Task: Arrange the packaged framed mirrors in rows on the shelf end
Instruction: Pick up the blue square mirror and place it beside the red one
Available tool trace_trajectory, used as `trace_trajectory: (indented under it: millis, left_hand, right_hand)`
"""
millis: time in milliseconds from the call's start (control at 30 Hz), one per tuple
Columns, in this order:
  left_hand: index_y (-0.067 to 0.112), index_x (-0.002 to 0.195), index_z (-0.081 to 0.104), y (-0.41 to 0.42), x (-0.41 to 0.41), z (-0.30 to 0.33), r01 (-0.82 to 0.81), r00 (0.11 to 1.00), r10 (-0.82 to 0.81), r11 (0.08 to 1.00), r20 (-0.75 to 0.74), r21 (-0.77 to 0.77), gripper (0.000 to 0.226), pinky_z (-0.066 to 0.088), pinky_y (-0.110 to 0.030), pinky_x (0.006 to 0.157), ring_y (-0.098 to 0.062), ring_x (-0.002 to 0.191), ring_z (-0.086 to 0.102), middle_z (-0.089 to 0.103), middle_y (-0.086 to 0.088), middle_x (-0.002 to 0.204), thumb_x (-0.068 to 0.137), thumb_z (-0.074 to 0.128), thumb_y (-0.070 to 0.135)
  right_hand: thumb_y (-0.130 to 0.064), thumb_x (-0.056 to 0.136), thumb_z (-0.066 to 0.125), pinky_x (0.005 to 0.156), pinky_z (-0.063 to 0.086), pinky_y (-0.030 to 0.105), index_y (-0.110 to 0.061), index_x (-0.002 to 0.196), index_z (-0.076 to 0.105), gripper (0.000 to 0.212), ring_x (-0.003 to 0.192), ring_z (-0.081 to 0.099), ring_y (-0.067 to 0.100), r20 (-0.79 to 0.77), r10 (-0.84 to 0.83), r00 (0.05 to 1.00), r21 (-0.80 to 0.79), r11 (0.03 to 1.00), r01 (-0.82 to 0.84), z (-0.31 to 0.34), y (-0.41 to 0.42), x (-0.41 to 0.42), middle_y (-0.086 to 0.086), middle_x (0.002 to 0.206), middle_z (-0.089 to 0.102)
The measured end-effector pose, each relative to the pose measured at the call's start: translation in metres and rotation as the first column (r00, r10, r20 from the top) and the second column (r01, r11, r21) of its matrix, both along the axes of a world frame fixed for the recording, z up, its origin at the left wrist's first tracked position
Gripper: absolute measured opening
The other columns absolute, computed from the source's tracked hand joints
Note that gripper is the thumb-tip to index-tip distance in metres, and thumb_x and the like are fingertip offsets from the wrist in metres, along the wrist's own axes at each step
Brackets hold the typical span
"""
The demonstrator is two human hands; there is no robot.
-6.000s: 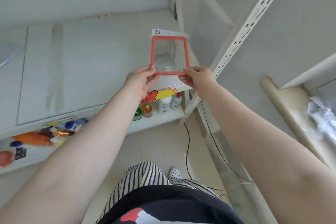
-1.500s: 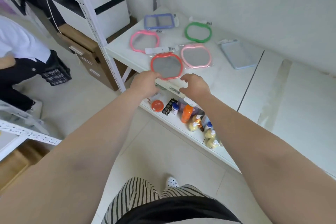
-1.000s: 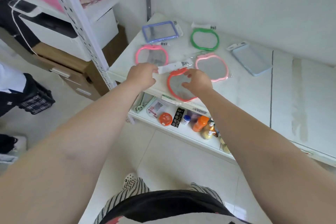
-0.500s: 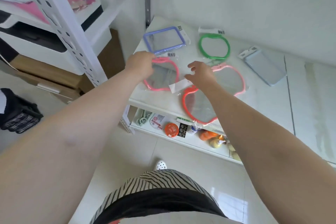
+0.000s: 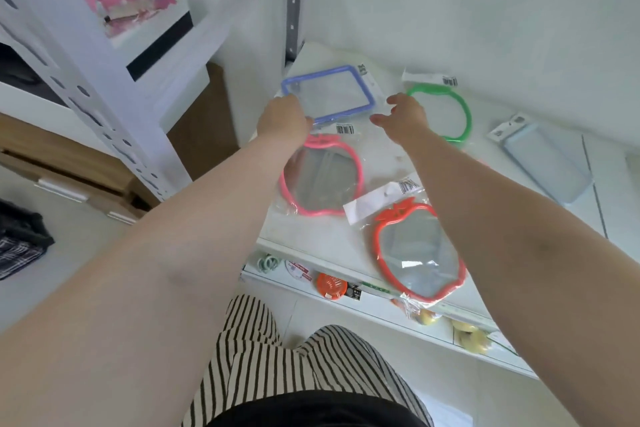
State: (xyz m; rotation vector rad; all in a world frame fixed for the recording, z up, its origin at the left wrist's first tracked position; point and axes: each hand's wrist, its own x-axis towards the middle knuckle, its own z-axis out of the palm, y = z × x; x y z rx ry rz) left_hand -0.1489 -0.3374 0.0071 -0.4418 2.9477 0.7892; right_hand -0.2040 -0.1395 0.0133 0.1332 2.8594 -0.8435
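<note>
Several packaged framed mirrors lie flat on the white shelf (image 5: 311, 236) end. At the back left corner is a blue rectangular mirror (image 5: 329, 94). My left hand (image 5: 284, 120) is closed over its near-left corner. My right hand (image 5: 403, 118) hovers at its right side with fingers spread and nothing in it. A green round mirror (image 5: 462, 114) lies to the right. A pink apple-shaped mirror (image 5: 322, 180) sits in front of the blue one. A red one (image 5: 419, 253) overhangs the shelf's front edge. A pale blue rectangular mirror (image 5: 547, 163) lies far right.
A white perforated upright (image 5: 104, 114) stands left of the shelf, with a white box (image 5: 156, 45) and brown cabinets (image 5: 69, 156) behind it. The lower shelf holds an orange lid (image 5: 331, 284) and small bottles. The wall runs close behind the mirrors.
Both hands moved away from the pink and red mirrors toward the back. The left hand now sits on the blue mirror's corner, and the right hand has opened beside it.
</note>
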Motion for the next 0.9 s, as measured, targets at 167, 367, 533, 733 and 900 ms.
trace_trajectory:
  millis: [167, 367, 533, 733, 900]
  left_hand:
    - [-0.004, 0.118, 0.053, 0.000, -0.026, -0.022, -0.105, 0.994, 0.109, 0.989, -0.033, 0.101, 0.038, 0.043, -0.035, 0.092, -0.034, 0.118, 0.053, 0.057, -0.022, 0.123, 0.090, 0.054, 0.022]
    - [-0.005, 0.127, 0.045, 0.007, -0.039, -0.044, -0.106, 0.992, 0.112, 0.989, -0.059, 0.105, 0.046, 0.037, -0.033, 0.100, -0.032, 0.124, 0.044, 0.050, -0.022, 0.129, 0.092, 0.055, 0.024]
    - [-0.001, 0.115, 0.058, 0.006, -0.043, -0.047, -0.193, 0.979, 0.204, 0.938, -0.010, 0.290, 0.038, 0.044, -0.032, 0.092, -0.031, 0.116, 0.056, 0.061, -0.018, 0.122, 0.086, 0.064, 0.021]
    - [0.000, 0.102, 0.068, 0.004, -0.037, -0.016, -0.269, 0.955, 0.272, 0.636, 0.116, 0.724, 0.027, 0.053, -0.033, 0.089, -0.022, 0.085, 0.064, 0.070, -0.016, 0.102, 0.077, 0.072, 0.006]
    - [0.001, 0.102, 0.059, 0.017, -0.011, 0.022, -0.263, 0.947, 0.264, 0.317, 0.182, 0.911, 0.025, 0.057, -0.028, 0.056, -0.019, 0.068, 0.061, 0.064, -0.011, 0.089, 0.080, 0.062, -0.012]
  right_hand:
    - [-0.032, 0.090, 0.062, 0.094, 0.045, 0.037, -0.007, 0.142, 0.036, 0.063, 0.118, 0.054, 0.031, -0.002, -0.060, 0.998, 0.004, 0.998, 0.060, -0.015, -0.013, -0.029, 0.013, 0.133, 0.053]
    - [-0.038, 0.088, 0.058, 0.076, 0.050, 0.038, -0.007, 0.132, 0.046, 0.055, 0.084, 0.054, 0.026, 0.027, -0.086, 0.996, 0.015, 0.996, 0.085, -0.036, -0.031, -0.046, 0.010, 0.107, 0.056]
    - [-0.032, 0.085, 0.068, 0.068, 0.047, 0.034, -0.004, 0.127, 0.047, 0.055, 0.084, 0.053, 0.025, 0.019, -0.248, 0.969, -0.147, 0.958, 0.248, -0.043, -0.032, -0.046, 0.011, 0.105, 0.056]
    - [-0.020, 0.078, 0.073, 0.052, 0.043, 0.025, -0.015, 0.102, 0.052, 0.033, 0.088, 0.068, 0.025, 0.087, -0.402, 0.912, -0.518, 0.763, 0.386, -0.017, -0.023, -0.033, 0.008, 0.090, 0.063]
    - [-0.014, 0.076, 0.073, 0.072, 0.053, 0.034, -0.015, 0.109, 0.048, 0.042, 0.094, 0.070, 0.027, 0.072, -0.436, 0.897, -0.627, 0.680, 0.380, 0.024, -0.016, -0.006, 0.008, 0.097, 0.065]
